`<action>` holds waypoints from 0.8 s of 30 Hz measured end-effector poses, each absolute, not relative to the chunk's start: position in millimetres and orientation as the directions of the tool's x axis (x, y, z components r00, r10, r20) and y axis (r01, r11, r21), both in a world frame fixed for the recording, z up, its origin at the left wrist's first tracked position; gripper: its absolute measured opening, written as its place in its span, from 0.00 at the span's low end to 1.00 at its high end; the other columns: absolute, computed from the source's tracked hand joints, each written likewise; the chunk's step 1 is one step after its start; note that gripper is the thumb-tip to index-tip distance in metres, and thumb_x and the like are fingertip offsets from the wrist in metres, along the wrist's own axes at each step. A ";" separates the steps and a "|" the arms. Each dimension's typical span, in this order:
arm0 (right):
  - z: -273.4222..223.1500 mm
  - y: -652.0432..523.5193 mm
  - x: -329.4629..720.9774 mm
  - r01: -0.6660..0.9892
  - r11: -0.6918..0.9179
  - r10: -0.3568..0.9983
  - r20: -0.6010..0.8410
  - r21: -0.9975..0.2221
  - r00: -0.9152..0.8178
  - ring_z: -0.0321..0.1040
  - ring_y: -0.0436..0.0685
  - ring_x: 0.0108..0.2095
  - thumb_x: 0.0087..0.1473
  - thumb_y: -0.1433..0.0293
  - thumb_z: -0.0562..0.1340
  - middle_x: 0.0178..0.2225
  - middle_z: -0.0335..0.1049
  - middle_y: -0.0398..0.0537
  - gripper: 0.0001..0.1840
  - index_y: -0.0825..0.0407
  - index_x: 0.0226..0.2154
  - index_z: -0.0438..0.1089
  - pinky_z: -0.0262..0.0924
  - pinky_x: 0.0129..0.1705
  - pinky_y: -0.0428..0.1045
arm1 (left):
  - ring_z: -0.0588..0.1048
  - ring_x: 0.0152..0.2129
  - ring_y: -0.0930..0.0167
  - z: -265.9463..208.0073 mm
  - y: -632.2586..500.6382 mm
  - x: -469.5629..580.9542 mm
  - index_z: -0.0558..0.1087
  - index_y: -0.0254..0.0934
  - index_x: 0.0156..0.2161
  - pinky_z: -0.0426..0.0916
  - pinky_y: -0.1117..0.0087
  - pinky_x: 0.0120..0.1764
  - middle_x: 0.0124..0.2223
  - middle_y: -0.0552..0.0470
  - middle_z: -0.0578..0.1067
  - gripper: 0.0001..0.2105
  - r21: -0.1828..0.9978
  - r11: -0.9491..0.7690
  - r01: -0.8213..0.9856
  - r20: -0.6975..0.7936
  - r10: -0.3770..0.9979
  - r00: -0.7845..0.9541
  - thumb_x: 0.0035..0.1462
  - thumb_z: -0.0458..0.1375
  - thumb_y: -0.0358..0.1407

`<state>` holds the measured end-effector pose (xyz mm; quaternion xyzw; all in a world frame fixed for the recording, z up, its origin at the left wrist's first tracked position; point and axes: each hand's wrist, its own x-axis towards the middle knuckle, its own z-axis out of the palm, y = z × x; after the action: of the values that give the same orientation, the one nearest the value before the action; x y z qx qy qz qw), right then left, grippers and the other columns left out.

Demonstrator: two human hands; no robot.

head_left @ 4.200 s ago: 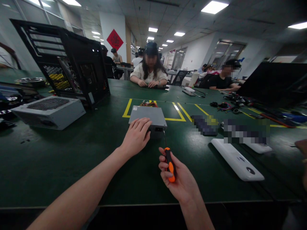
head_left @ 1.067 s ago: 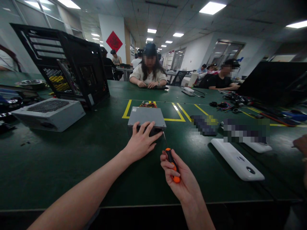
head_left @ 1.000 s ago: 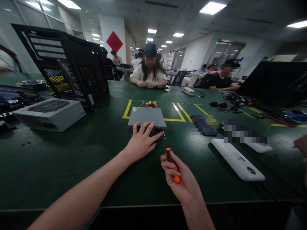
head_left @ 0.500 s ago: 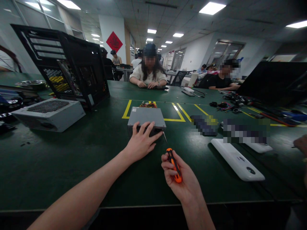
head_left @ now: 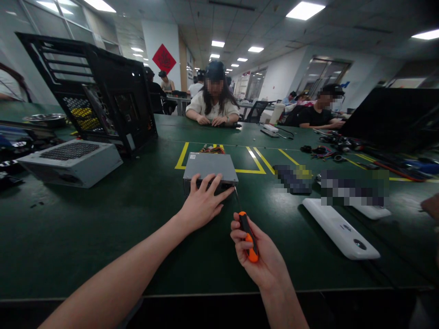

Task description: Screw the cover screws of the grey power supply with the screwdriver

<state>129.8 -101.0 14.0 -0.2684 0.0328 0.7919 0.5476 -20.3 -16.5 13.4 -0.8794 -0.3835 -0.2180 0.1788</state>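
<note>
Nearest, the right hand [head_left: 259,256] is clenched around an orange and black screwdriver [head_left: 247,235], its thin shaft slanting up toward the near right corner of a grey metal box [head_left: 210,168]. The left hand [head_left: 202,203] lies on the box's near face with fingers spread, gripping nothing. The box sits mid-table on the green table [head_left: 103,219], by yellow tape lines [head_left: 255,160]. Far left stands a black computer case [head_left: 103,98].

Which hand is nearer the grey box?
Left. The left hand rests on the grey box's near face; the right hand holds a screwdriver nearer the table edge, off the box.
</note>
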 end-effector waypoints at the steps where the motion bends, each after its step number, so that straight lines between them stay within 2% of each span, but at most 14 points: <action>1: 13.9 -101.0 129.9 -0.888 -0.396 0.853 -0.451 -0.233 -0.262 0.56 0.40 0.18 0.61 0.70 0.46 0.26 0.59 0.44 0.14 0.60 0.41 0.62 0.53 0.13 0.33 | 0.53 0.54 0.55 13.4 -16.5 -20.3 0.58 0.50 0.57 0.45 0.46 0.52 0.59 0.43 0.54 0.24 -0.146 -0.642 0.752 0.521 0.597 0.610 0.54 0.53 0.38; 5: 14.2 -101.5 130.3 -0.891 -0.397 0.869 -0.404 -0.222 -0.286 0.52 0.39 0.16 0.61 0.69 0.46 0.24 0.57 0.42 0.14 0.60 0.40 0.62 0.47 0.11 0.33 | 0.53 0.54 0.55 12.7 -16.7 -20.2 0.59 0.51 0.56 0.45 0.46 0.53 0.59 0.45 0.54 0.24 -0.126 -0.651 0.748 0.538 0.589 0.603 0.53 0.55 0.37; 17: 9.6 -107.1 126.8 -0.888 -0.387 0.885 -0.370 -0.250 -0.281 0.50 0.39 0.16 0.61 0.69 0.46 0.23 0.55 0.41 0.14 0.60 0.36 0.62 0.44 0.10 0.33 | 0.53 0.54 0.55 12.3 -16.0 -20.8 0.63 0.50 0.54 0.45 0.45 0.53 0.59 0.45 0.55 0.21 -0.101 -0.659 0.746 0.547 0.589 0.595 0.53 0.55 0.37; 24: 6.7 -105.2 116.4 -0.870 -0.431 0.867 -0.378 -0.241 -0.324 0.51 0.40 0.15 0.59 0.69 0.48 0.23 0.56 0.41 0.13 0.59 0.35 0.63 0.45 0.10 0.34 | 0.53 0.56 0.59 15.7 -15.7 -25.6 0.73 0.40 0.39 0.47 0.49 0.54 0.60 0.45 0.57 0.10 -0.062 -0.671 0.739 0.554 0.593 0.585 0.53 0.52 0.31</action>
<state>116.4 -105.2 6.7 -0.2303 0.0031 0.8138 0.5336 -25.6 -15.7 15.7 -0.8783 -0.3790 -0.2530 0.1447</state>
